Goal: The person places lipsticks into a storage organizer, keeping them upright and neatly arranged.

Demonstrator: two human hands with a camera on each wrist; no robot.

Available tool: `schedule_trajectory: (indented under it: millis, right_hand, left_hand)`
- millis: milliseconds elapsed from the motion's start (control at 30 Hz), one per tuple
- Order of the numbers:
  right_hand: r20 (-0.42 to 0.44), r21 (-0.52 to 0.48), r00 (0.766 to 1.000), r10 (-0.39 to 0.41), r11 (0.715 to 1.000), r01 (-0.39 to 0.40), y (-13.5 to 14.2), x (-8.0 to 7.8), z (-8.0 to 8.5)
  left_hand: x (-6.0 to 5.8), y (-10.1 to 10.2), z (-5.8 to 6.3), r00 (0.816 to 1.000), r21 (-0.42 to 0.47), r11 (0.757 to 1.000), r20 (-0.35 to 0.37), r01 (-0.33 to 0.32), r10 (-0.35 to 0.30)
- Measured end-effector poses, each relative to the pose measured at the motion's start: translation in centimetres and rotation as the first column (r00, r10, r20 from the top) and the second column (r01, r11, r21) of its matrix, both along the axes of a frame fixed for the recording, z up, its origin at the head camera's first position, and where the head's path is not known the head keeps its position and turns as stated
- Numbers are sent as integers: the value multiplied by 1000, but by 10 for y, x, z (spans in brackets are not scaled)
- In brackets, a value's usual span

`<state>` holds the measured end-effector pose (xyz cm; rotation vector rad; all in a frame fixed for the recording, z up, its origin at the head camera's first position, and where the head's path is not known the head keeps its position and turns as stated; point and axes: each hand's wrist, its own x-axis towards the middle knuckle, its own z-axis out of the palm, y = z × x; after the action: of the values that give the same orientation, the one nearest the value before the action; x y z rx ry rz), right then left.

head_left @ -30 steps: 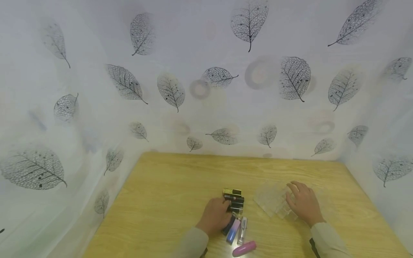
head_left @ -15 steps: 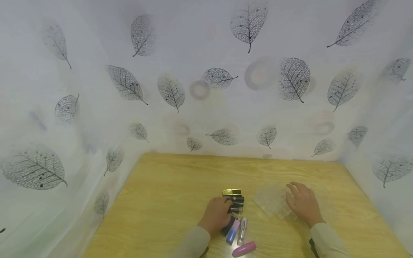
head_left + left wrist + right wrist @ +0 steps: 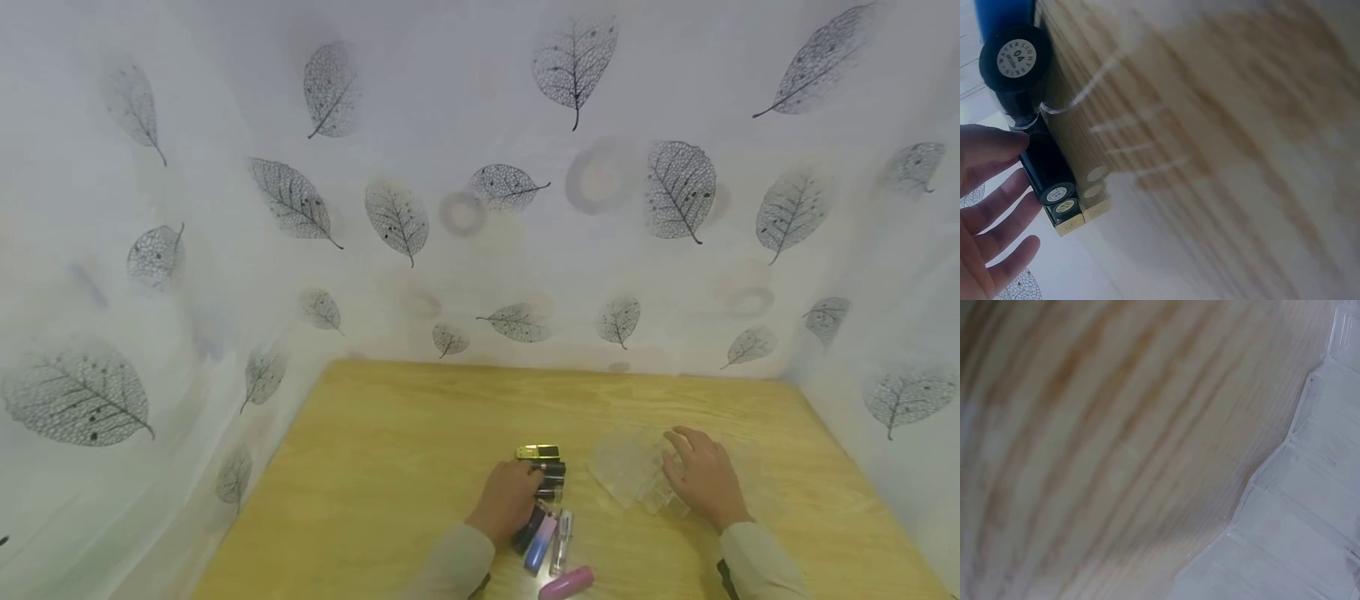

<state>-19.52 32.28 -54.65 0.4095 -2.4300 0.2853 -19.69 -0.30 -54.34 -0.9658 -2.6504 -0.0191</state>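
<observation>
My left hand (image 3: 507, 500) is at the left side of a row of lipsticks lying on the table. In the left wrist view, its thumb and fairly straight fingers (image 3: 1013, 206) touch or lie close against one side of a black lipstick tube (image 3: 1047, 165). A gold-and-black lipstick (image 3: 537, 452) is at the far end of that row. Nearer lie a pink-and-blue tube (image 3: 542, 542), a clear-and-silver tube (image 3: 562, 542) and a dark tube partly hidden by the hand. My right hand (image 3: 705, 479) rests on a clear plastic compartment organizer (image 3: 622, 462), fingers loosely bent; the right wrist view shows only its walls.
A pink tube (image 3: 567, 582) lies close to the front of the view. The wood-grain table (image 3: 390, 450) is bordered at the back and sides by white leaf-print curtain (image 3: 480, 267). A round black base labelled 04 (image 3: 1016, 57) stands beyond the left thumb.
My left hand has shifted slightly right along the black lipsticks, covering a little more of them. The right hand stays on the organizer. The head view has tilted slightly.
</observation>
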Motion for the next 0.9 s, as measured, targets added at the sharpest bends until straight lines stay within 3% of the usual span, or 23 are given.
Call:
schedule_trajectory:
  millis: [167, 400, 900]
  right_hand:
    - [1, 6, 1000, -1, 1000, 1, 0, 0, -2]
    - [9, 3, 1000, -6, 1000, 6, 0, 0, -2]
    - [7, 0, 1000, -3, 1000, 3, -1, 1, -1]
  left_hand:
    - [-1, 3, -1, 1000, -46, 999, 20, -17, 18]
    - [-5, 6, -8, 1000, -57, 998, -14, -18, 17]
    - [-1, 9, -3, 1000, -121, 992, -8, -25, 24]
